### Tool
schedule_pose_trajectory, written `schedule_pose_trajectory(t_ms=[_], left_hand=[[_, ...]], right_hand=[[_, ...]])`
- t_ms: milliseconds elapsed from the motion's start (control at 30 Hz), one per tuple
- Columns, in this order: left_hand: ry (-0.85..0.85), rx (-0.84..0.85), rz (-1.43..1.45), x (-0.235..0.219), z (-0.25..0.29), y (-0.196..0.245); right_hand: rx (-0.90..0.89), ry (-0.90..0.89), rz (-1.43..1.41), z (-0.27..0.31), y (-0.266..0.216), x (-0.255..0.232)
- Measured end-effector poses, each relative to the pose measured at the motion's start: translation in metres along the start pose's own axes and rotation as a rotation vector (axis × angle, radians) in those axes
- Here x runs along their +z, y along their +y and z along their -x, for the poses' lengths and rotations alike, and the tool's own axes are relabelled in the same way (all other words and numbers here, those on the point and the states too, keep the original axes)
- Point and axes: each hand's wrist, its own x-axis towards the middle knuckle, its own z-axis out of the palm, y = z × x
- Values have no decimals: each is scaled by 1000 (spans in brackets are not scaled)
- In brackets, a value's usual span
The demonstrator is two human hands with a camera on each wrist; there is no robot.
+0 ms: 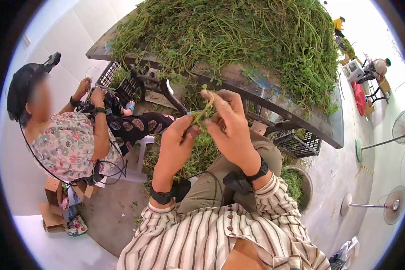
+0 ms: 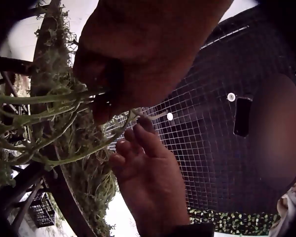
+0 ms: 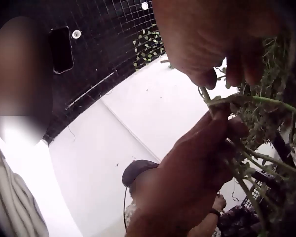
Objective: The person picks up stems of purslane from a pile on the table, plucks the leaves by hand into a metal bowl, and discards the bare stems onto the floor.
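Left hand (image 1: pixel 173 145): pinching stems (image 1: pixel 204 113). Right hand (image 1: pixel 233 134): pinching one tip. Heap (image 1: pixel 225 40), top centre: large; I judge much left.

Two standing fans (image 1: pixel 395 204), two black crates (image 1: pixel 299 146) and one red bag (image 1: pixel 359 98) show.

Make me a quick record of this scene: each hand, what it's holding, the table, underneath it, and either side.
Left hand: grips green stems
Right hand: pinches the same bunch, close to the left hand
Table: dark edge, heaped with leafy greens
Under table: black crates with greens
To the left: person in a black cap and floral top
To the right: standing fans
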Motion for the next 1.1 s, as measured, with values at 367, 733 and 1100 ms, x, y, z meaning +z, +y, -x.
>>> schedule_pose_trajectory(t_ms=[367, 733, 1100], left_hand=[[-91, -77, -136, -2, 2, 26], [12, -94, -22, 8, -1, 11], [244, 115, -213, 22, -13, 5]], right_hand=[[-100, -22, 146, 8, 13, 5], [-201, 84, 439, -5, 17, -21], [705, 20, -769, 2, 10, -26]])
